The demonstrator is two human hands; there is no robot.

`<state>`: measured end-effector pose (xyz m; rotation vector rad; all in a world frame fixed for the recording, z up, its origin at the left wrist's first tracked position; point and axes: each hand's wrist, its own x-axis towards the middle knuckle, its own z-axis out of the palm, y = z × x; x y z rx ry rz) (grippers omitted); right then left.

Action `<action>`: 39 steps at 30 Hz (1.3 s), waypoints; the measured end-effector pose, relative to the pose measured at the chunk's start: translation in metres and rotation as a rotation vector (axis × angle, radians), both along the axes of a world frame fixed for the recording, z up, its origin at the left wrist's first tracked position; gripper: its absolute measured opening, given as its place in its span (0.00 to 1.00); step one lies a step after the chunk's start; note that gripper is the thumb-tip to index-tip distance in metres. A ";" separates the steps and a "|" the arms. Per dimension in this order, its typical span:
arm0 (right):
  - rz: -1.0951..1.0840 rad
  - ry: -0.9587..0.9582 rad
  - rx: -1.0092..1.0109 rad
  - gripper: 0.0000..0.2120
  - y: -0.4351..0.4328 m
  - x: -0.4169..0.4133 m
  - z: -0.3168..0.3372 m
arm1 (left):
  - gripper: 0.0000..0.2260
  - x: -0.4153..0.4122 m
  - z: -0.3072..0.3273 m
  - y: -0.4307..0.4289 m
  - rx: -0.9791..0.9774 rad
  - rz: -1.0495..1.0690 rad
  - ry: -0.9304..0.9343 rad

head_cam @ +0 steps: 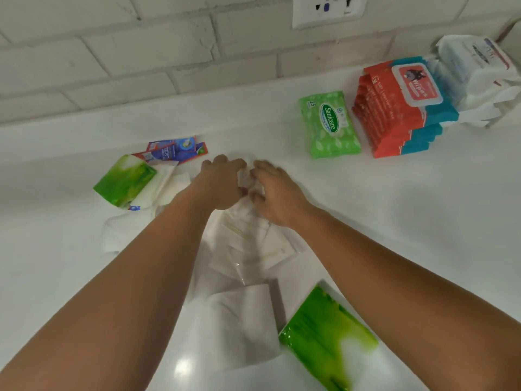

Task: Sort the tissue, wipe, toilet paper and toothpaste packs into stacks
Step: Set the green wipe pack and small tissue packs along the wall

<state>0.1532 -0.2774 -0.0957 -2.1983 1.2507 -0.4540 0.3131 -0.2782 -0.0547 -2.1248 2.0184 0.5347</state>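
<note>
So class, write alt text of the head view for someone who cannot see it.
The left hand and right hand meet on a central clear-wrapped white pack. Green tissue packs lie left and near right, toothpaste boxes behind the left one; a green wipe pack, red wipe stack and white packs sit back right.

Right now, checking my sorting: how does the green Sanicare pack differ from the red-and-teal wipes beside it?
The Sanicare pack is green; the wipes stack is red and teal. The Sanicare pack lies single and low; the wipes stack piles several packs higher. Both rest on the white counter.
</note>
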 end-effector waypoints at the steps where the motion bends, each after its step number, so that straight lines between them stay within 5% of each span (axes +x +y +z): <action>1: 0.001 -0.004 0.004 0.22 0.009 -0.005 0.001 | 0.30 -0.002 0.000 0.010 0.002 0.014 0.013; 9: 0.100 0.031 0.037 0.29 0.058 -0.034 0.004 | 0.28 -0.020 -0.010 0.076 -0.031 0.007 0.044; 25: 0.156 -0.006 0.000 0.27 0.115 -0.059 -0.004 | 0.27 -0.055 -0.011 0.167 -0.136 0.166 0.054; 31: 0.171 -0.006 0.015 0.28 0.127 -0.070 -0.004 | 0.27 -0.066 -0.003 0.183 -0.221 0.288 0.204; 36: 0.182 -0.046 0.136 0.27 0.127 -0.083 0.012 | 0.09 -0.079 0.012 0.188 -0.295 0.445 0.152; 39: 0.091 -0.112 0.264 0.25 0.127 -0.102 0.028 | 0.09 -0.087 0.024 0.190 -0.432 0.528 0.172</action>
